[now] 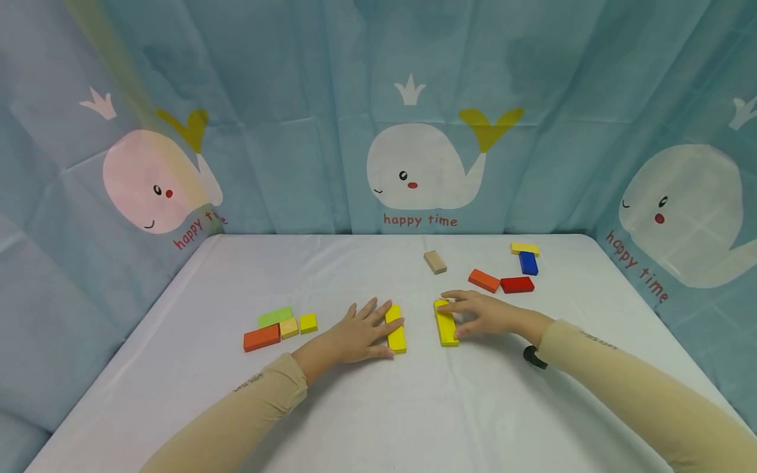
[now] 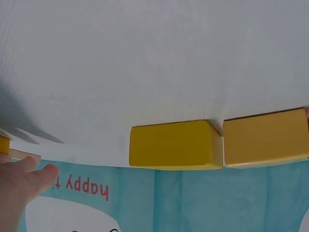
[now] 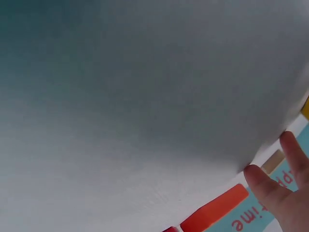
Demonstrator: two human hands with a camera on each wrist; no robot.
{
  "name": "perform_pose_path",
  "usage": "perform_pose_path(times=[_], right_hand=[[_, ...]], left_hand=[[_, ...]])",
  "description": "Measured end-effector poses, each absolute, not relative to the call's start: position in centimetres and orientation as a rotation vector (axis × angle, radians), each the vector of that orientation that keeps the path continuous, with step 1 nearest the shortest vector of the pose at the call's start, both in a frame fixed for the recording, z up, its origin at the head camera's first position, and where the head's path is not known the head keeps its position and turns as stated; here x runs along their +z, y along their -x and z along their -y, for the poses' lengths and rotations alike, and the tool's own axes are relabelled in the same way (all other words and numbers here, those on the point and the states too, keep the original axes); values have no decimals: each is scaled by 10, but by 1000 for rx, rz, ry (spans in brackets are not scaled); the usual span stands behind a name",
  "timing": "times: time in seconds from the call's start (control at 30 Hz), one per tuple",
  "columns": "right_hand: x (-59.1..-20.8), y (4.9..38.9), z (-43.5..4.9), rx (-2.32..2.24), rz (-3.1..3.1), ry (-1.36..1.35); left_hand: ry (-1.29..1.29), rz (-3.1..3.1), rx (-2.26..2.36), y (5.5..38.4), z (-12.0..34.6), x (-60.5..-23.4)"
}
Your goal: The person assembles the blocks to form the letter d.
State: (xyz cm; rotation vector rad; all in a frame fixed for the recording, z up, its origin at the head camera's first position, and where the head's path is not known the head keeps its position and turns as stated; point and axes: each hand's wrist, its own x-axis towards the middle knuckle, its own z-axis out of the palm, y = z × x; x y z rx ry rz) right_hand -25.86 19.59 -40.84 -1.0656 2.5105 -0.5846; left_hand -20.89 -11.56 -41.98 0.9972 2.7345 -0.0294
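Observation:
My left hand [image 1: 357, 334] lies with straight, spread fingers against a long yellow block [image 1: 397, 340]. Its index finger crosses the block's top, and the thumb stretches to the near left side. Across a short gap, a second long yellow block [image 1: 446, 327] lies roughly parallel on the table. My right hand [image 1: 487, 314] holds this one, index finger over its top and thumb at the right edge. In the right wrist view, two spread fingers [image 3: 265, 188] reach down to the white cloth. The left wrist view catches only part of the left hand [image 2: 19, 193] in its corner.
Left of the hands lie a red-orange block [image 1: 262, 338], a green block [image 1: 275, 317], a pale yellow cube [image 1: 288, 328] and a yellow cube [image 1: 308, 323]. Behind the right hand are a wooden block [image 1: 435, 262], an orange block [image 1: 484, 280], a red block [image 1: 517, 285] and a blue block [image 1: 529, 263].

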Motion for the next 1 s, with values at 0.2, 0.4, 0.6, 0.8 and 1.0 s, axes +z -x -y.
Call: perform_pose_path(times=[0.2,0.4,0.6,0.8,1.0], right_hand=[[-407,260,-195,-511,-2537,1053],[-405,260,-195,-497,-2533,1035],[-407,262,-193,-484,-2524,1051],[-405,261,-192,-471,-2522,1033],[-405,261,-192,-466,-2526,1044]], left_hand=[[-993,-2734,-18,208,115,-420],[-992,-2730,4,209,114,-419],[-977,-2736,37,209,112,-418],[-1056,-2768,-3,210,109,-417],[-1250,-2727,-36,209,107,-419]])
